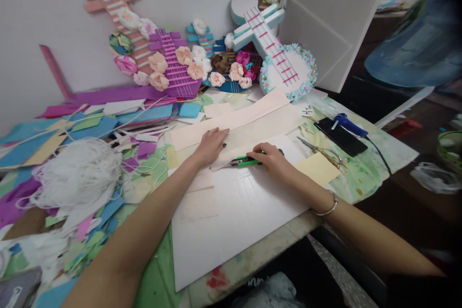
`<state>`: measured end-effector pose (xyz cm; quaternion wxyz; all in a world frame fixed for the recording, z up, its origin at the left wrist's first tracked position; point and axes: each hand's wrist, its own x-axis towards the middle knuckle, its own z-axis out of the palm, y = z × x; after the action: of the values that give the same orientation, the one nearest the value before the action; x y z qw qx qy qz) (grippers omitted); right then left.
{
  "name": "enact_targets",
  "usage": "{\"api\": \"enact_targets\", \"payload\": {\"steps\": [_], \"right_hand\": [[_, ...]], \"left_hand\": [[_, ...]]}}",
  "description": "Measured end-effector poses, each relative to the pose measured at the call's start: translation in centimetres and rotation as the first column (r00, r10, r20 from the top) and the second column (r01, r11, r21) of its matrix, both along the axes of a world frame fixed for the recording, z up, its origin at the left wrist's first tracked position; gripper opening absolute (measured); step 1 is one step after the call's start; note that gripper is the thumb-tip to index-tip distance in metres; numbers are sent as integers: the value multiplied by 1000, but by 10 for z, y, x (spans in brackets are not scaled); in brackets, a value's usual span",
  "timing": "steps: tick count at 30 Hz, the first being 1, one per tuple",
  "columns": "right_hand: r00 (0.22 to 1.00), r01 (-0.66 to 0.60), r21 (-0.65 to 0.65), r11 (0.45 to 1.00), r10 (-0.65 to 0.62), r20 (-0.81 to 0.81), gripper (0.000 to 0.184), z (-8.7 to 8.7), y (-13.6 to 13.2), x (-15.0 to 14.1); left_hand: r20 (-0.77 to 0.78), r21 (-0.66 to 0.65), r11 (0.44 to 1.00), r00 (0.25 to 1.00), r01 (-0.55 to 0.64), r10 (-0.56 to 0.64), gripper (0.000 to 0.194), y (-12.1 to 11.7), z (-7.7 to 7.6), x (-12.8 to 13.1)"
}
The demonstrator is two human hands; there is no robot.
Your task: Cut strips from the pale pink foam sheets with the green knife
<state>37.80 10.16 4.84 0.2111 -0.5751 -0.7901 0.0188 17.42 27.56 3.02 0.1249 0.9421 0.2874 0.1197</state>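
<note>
My left hand (212, 146) lies flat with its fingers stretched out on pale pink paper (249, 135). In my right hand (269, 158) is a green and black box cutter (241, 160), its blade end pointing left. Under the knife the edge of the pink paper rests on a large white board (231, 231). A longer pale pink strip (231, 121) stretches beyond my hands, toward the back. Small cut pieces of the same pale paper (200, 203) lie on the board near my left forearm.
Gold-handled scissors (319, 150), a black phone (341, 137) and a blue glue gun (350, 125) lie at right by yellow paper (319, 168). Tangled white cord (81, 171) and coloured scraps cover the left. Paper instruments, including a light-blue banjo shape (285, 67), lean against the wall.
</note>
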Motion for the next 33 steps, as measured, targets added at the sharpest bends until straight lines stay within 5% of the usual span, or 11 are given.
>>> {"api": "enact_targets", "payload": {"steps": [33], "right_hand": [[1000,15,-15,1000,-15,-16,46,3,2,-2]], "left_hand": [[8,-1,1000,1000,11,-11,52,0,1,0]]}}
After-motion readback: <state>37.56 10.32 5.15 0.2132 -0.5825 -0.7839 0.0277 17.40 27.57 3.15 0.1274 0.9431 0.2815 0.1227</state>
